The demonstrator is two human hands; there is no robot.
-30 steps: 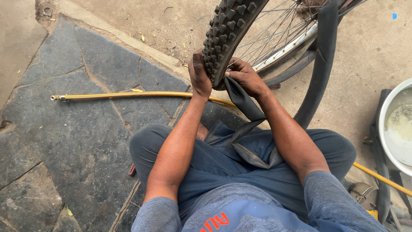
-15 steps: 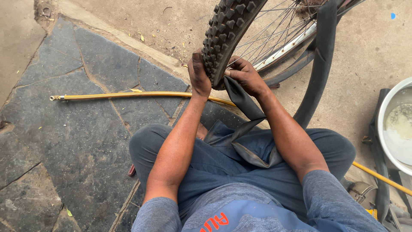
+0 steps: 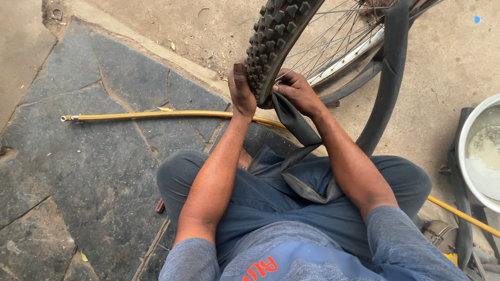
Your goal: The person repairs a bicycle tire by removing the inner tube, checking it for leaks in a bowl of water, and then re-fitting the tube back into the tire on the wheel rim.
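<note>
Under me the ground (image 3: 104,171) is dark stone slabs with cracked joints, giving way to pale, dusty concrete beyond a low kerb. A long yellow hose (image 3: 166,114) with a metal tip lies across the slabs and runs behind my arms; more of it shows at the lower right, past my knee. At the right edge sits a round metal basin (image 3: 482,156) of cloudy water, only partly in view, with dark clutter beside it that I cannot make out.

The bicycle wheel (image 3: 333,47) stands upright in front of me — spokes and silver rim bare on the right, its top cut off by the frame. Its knobby black tyre (image 3: 271,41) comes down between my hands, chunky tread blocks facing me. A limp black inner tube (image 3: 388,78) loops out of the wheel, down the right side and across my lap in flat folds.

My left hand (image 3: 241,91) is pressed against the tyre's outer side, fingers up along the tread. My right hand (image 3: 298,92) is clenched on the tyre's edge where the tube comes out — fingertips curled under, hidden by the rubber.
</note>
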